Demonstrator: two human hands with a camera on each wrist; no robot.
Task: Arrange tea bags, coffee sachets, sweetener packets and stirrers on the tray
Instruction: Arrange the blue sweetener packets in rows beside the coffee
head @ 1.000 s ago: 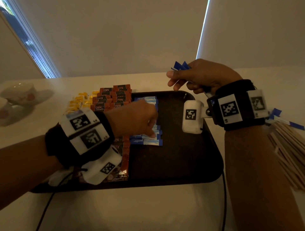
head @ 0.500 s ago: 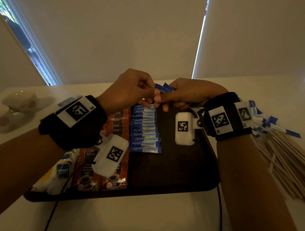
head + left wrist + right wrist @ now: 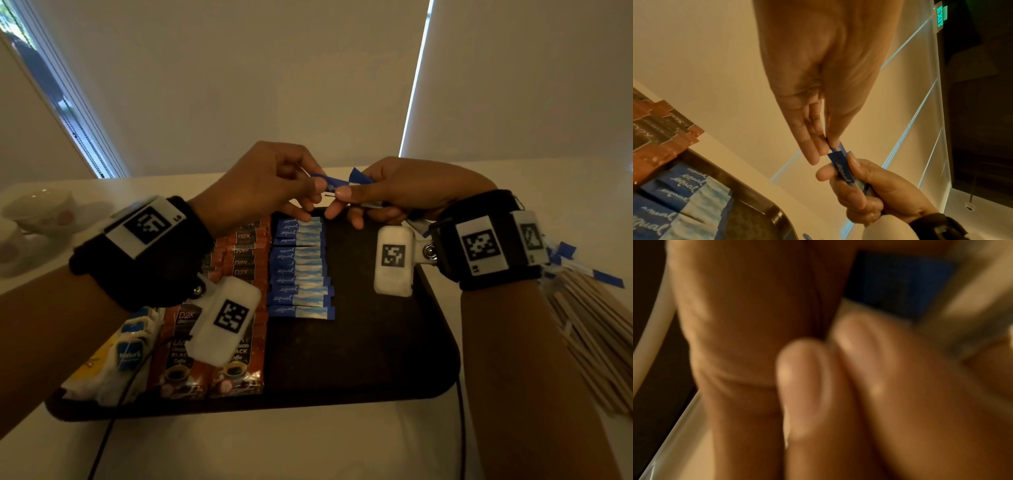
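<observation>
Above the far edge of the dark tray (image 3: 376, 359), both hands meet. My right hand (image 3: 346, 197) grips a small bunch of blue sweetener packets (image 3: 358, 178). My left hand (image 3: 317, 186) pinches the end of one blue packet (image 3: 839, 160) that sticks out of that bunch. On the tray lie a column of blue sweetener packets (image 3: 301, 270), red-brown coffee sachets (image 3: 239, 260) to its left, and tea bags (image 3: 126, 353) at the near left. The right wrist view is blurred, showing fingers (image 3: 803, 386) and a blue patch (image 3: 898, 282).
Wooden stirrers (image 3: 596, 329) lie in a heap on the white table at the right, with loose blue packets (image 3: 582, 267) on top. Cups and saucers (image 3: 37, 212) stand at the far left. A black cable (image 3: 462, 428) runs by the tray's right side.
A second ago my left hand was low over the packet column on the tray; it has risen to the right hand's bunch and now pinches one packet there.
</observation>
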